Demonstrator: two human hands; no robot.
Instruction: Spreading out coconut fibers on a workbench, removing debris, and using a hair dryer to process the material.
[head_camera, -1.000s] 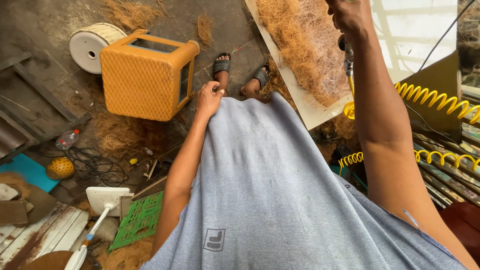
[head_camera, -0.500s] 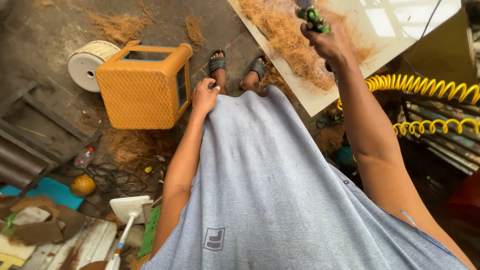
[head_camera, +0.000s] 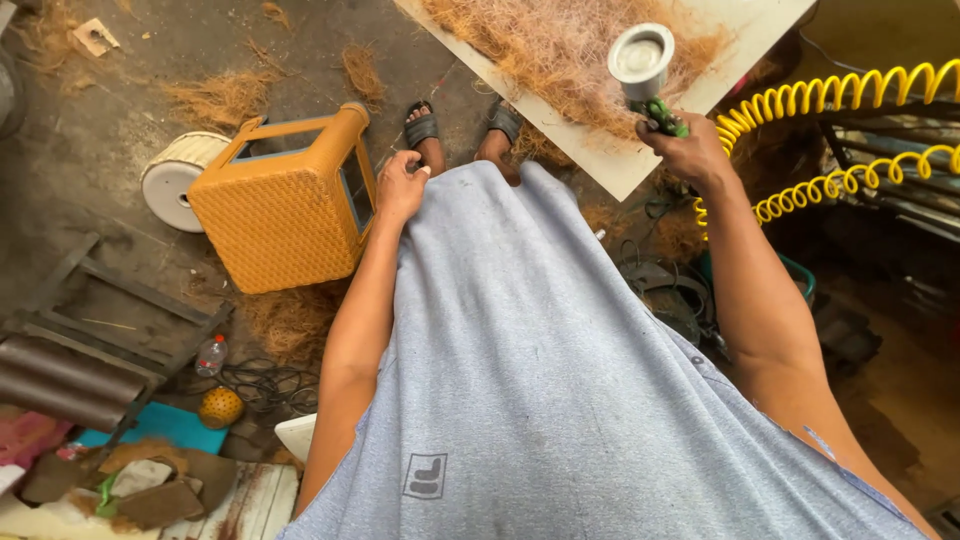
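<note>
Right hand: grip closed around green-handled spray tool, held above fibre-strewn counter; fibre appears untreated. Left hand: grip pinching shirt hem.

A heap of fibre lies on the board; a stool stands left of it, a drum beyond.

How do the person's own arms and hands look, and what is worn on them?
Both arms are bare down to the hands: no gloves, no watch, no rings that I can see. The left hand and the right hand are uncovered. A loose grey shirt with a small dark square mark near its hem covers the body; its sleeves are short or out of view.
</note>
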